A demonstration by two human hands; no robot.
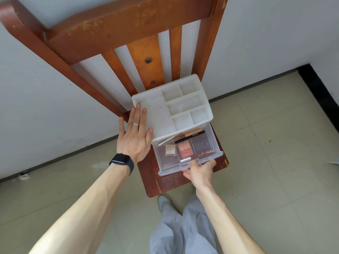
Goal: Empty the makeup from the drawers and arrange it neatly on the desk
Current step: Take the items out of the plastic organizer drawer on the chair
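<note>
head view looks down on a white organizer (172, 107) that stands on the seat of a wooden chair (113, 39). its top tray compartments look empty. the left hand (134, 138) lies flat and open against the left side of the organizer, fingers spread, holding nothing. the right hand (199, 171) is closed on the front edge of the clear drawer (189, 154), which is pulled out. inside the drawer the makeup is all in place: a pink blush compact (185, 149), a small pale palette (170, 149), a black pencil (189, 136) and a glitter tube (198, 156). no desk is visible. i judge the task is only at its beginning; all items are left to take out and arrange.
</note>
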